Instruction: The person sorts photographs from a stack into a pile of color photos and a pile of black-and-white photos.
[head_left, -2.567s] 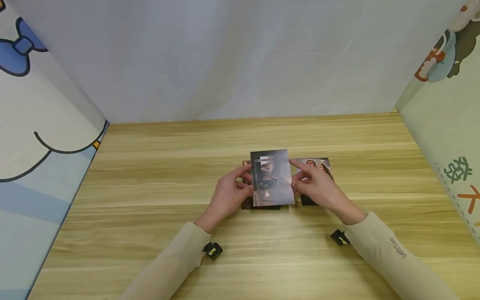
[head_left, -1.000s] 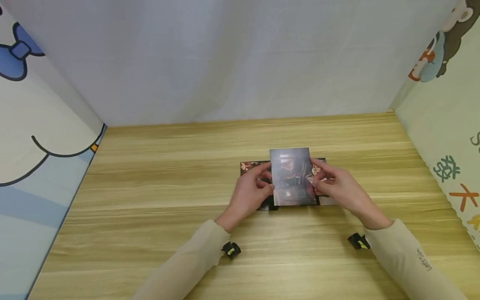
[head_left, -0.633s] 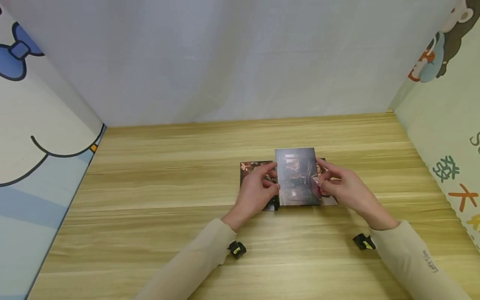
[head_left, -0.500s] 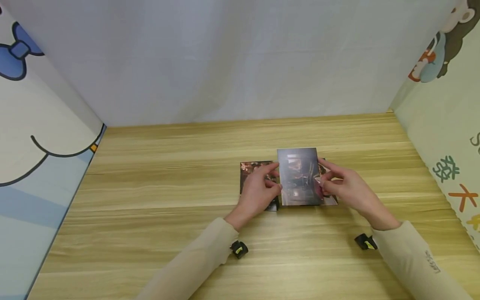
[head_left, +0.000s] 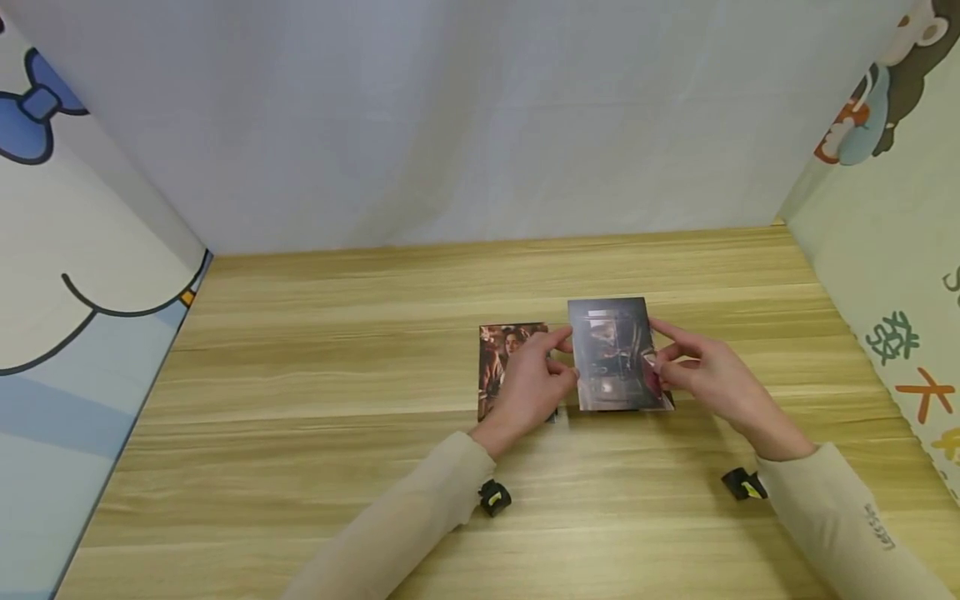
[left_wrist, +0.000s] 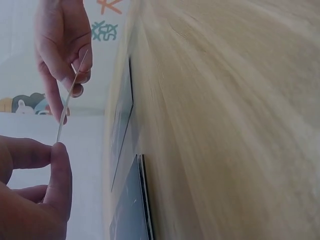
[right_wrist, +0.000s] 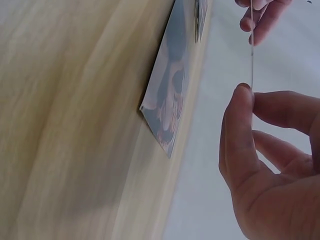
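From the head camera, you hold a dark photo card (head_left: 615, 354) up off the worktop (head_left: 300, 400), your left hand (head_left: 528, 387) pinching its left edge and your right hand (head_left: 708, 379) pinching its right edge. A stack of photos (head_left: 498, 362) lies flat on the worktop just left of the held card, partly under your left hand. Another photo (head_left: 663, 398) lies flat beneath the held card, only its corner showing.

In the left wrist view, the held card (left_wrist: 70, 97) appears edge-on, your left thumb and forefinger (left_wrist: 55, 167) closed on its near edge and the right hand (left_wrist: 62, 47) gripping the far one.

In the right wrist view, your right hand (right_wrist: 270, 155) pinches the card's thin edge (right_wrist: 251, 55), clear above the flat photo (right_wrist: 172, 95) on the worktop.
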